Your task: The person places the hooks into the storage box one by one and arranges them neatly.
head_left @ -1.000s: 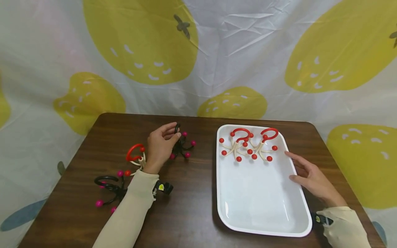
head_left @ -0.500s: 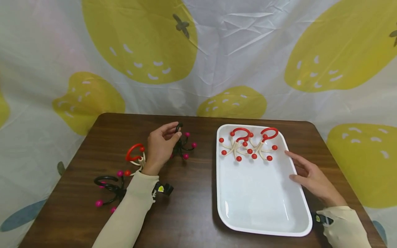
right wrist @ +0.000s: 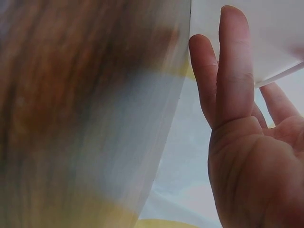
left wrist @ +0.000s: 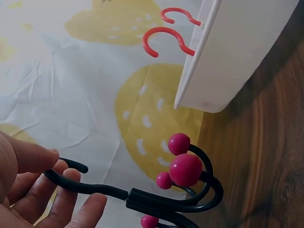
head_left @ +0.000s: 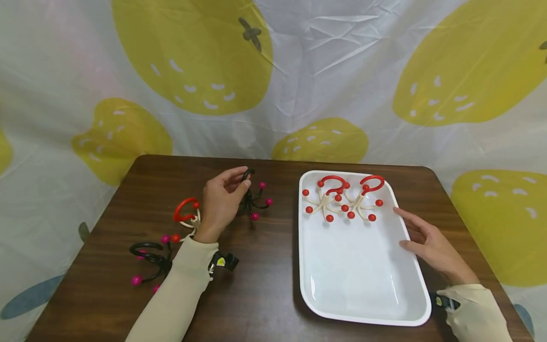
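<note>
My left hand [head_left: 232, 187] pinches the black hook of a black multi-arm hanger with pink balls [head_left: 258, 202], holding it just above the brown table [head_left: 256, 285]. The left wrist view shows the thumb and fingers of my left hand [left wrist: 57, 166] round that hanger's hook [left wrist: 142, 197]. My right hand [head_left: 416, 235] lies with straight fingers against the right rim of a white tray [head_left: 363, 270]. The right wrist view shows my right hand [right wrist: 228, 95] flat, holding nothing. Two cream hangers with red hooks and red balls [head_left: 326, 197] [head_left: 363, 197] lie at the tray's far end.
A cream hanger with a red hook [head_left: 185, 213] lies on the table beside my left wrist. Another black hanger with pink balls [head_left: 149, 256] lies nearer the left front. A white cloth with yellow fruit prints [head_left: 299, 85] hangs behind the table.
My left hand has raised and tilted the black hanger a little, so its pink balls have shifted slightly right. The right hand and the tray have not moved.
</note>
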Demonstrator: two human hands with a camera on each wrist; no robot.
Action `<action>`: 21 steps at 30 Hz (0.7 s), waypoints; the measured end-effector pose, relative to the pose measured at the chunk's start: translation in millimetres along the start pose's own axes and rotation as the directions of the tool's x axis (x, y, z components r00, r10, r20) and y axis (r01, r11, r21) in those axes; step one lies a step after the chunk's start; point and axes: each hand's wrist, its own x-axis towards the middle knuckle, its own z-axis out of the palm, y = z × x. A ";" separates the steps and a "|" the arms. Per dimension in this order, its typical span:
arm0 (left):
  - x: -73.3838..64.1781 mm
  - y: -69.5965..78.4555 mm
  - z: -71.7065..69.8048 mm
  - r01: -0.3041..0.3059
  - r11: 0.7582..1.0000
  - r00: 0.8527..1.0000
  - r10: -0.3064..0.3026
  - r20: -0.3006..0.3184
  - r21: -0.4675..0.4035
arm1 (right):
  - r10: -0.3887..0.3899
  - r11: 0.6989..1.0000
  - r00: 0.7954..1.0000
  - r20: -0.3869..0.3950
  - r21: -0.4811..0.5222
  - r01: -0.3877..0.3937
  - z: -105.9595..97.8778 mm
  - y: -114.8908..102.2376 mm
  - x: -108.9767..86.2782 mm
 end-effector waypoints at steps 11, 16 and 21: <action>-1.8 12.1 -2.2 -0.028 1.000 0.999 0.028 0.023 0.006 | 0.003 1.000 1.000 -0.002 -0.003 -0.003 0.6 -1.5 -1.3; -2.3 16.9 -1.3 -0.050 0.999 0.999 0.050 0.019 0.016 | 0.000 1.000 1.000 -0.007 0.002 0.000 1.0 -0.3 0.1; -4.1 21.7 -0.9 -0.059 0.998 0.998 0.059 0.028 0.010 | -0.012 1.000 1.000 -0.006 0.013 0.012 1.3 0.5 1.1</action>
